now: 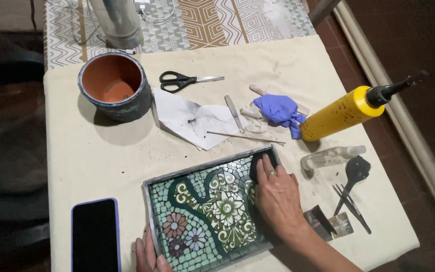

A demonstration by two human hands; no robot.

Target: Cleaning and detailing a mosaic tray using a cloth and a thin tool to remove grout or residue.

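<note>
right hand [278,199]: flat on the mosaic tray [210,211], pressing a dark pad [263,163] at its far right corner
left hand [149,254]: holds the tray's near left edge
tray: on the desk [91,151], between phone [95,235] and yellow bottle [343,112]

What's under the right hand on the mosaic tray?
A dark sponge-like pad shows past the fingertips of the right hand, pressed on the mosaic tray. Most of the pad and the tiles beneath are covered.
</note>
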